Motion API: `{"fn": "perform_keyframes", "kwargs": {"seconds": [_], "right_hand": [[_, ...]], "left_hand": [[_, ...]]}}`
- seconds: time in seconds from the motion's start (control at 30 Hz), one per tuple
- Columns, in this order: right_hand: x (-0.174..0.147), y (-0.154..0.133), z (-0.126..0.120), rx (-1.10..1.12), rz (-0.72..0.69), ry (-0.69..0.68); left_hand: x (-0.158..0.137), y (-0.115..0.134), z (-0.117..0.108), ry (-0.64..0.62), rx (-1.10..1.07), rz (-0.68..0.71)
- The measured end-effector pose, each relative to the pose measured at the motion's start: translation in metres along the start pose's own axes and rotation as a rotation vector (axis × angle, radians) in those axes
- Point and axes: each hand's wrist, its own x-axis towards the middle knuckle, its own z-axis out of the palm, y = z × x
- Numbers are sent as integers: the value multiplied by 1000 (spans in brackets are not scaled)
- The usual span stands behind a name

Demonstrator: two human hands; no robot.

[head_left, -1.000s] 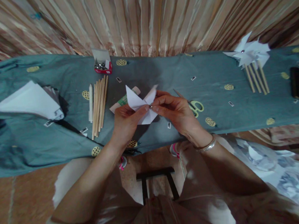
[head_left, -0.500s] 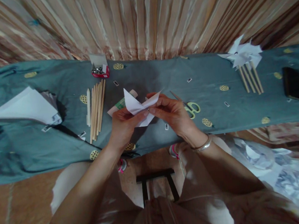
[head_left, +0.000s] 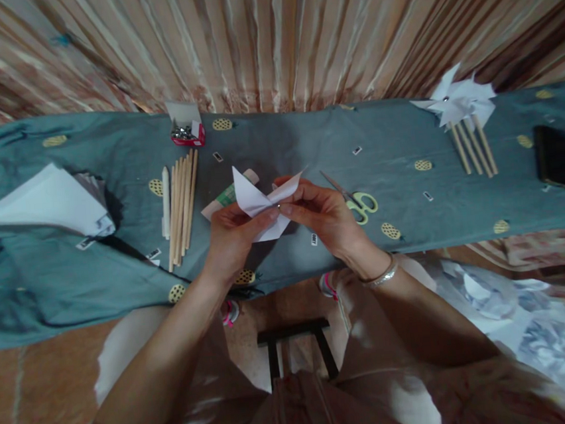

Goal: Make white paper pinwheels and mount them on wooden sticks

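A white paper pinwheel (head_left: 253, 195) with folded blades is held between my two hands above the cloth. My left hand (head_left: 229, 234) grips it from the left, thumb on the paper. My right hand (head_left: 325, 214) pinches it near the centre, thumb and fingers closed. A tiny shiny dot, which looks like a tack head, shows between the two thumbs. Behind my left hand lies a green-and-white item (head_left: 226, 196), partly hidden. Close to my right hand are scissors (head_left: 364, 204) with pale green handles.
Wooden sticks (head_left: 183, 208) and a red box (head_left: 188, 136) of metal tacks lie left of centre. A stack of white paper (head_left: 46, 201) is farther left. Finished pinwheels (head_left: 465, 104) on sticks and a dark phone (head_left: 555, 156) rest on the right. White paper pieces (head_left: 523, 322) lie below right.
The view has shifted very slightly. Both hands keep hold of the pinwheel in nearly the same place, and the shiny dot between the thumbs shows a little more clearly.
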Motion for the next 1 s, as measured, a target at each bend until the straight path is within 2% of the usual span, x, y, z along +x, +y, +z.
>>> {"fn": "perform_keyframes", "kwargs": {"seconds": [0.27, 0.5, 0.73, 1.0], "right_hand": [[0, 1, -1, 19, 59, 68], [1, -3, 1, 179, 149, -46], [4, 8, -1, 196, 140, 53], [1, 3, 1, 147, 156, 10]], "left_hand": [[2, -2, -2, -11, -24, -32], [3, -5, -2, -38, -40, -88], [2, -4, -1, -47, -38, -121], [1, 0, 4, -53, -89, -142]]}}
